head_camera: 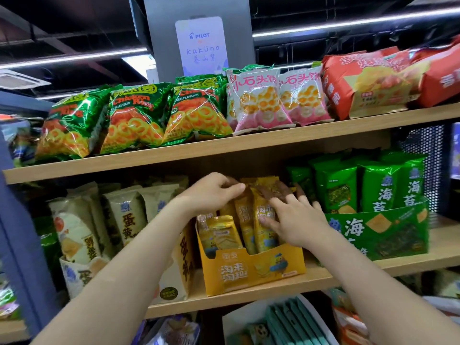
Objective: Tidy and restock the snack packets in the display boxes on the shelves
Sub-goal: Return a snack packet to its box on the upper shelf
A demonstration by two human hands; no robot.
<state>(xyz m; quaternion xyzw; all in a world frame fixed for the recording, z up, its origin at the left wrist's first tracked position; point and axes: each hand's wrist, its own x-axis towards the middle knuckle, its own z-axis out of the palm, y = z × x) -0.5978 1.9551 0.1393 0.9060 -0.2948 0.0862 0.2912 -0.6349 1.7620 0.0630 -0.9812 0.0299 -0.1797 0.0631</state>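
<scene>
A yellow display box (254,271) stands on the middle shelf, holding several upright yellow snack packets (219,236). My left hand (211,192) reaches in from the left and pinches the tops of the rear yellow packets. My right hand (296,220) lies with fingers spread against the packets at the right side of the box, pressing on them. To the right stands a green seaweed display box (378,235) with green packets (388,188). At the left a cream display box (82,272) holds cream egg-yolk packets (124,215).
The top shelf (224,150) carries green chicken-ring bags (134,118), pink-white puff bags (261,100) and red chip bags (368,83). A grey pillar with a sign (201,46) rises behind. Below the middle shelf edge (224,300) lie teal packets (293,322) in a white tray.
</scene>
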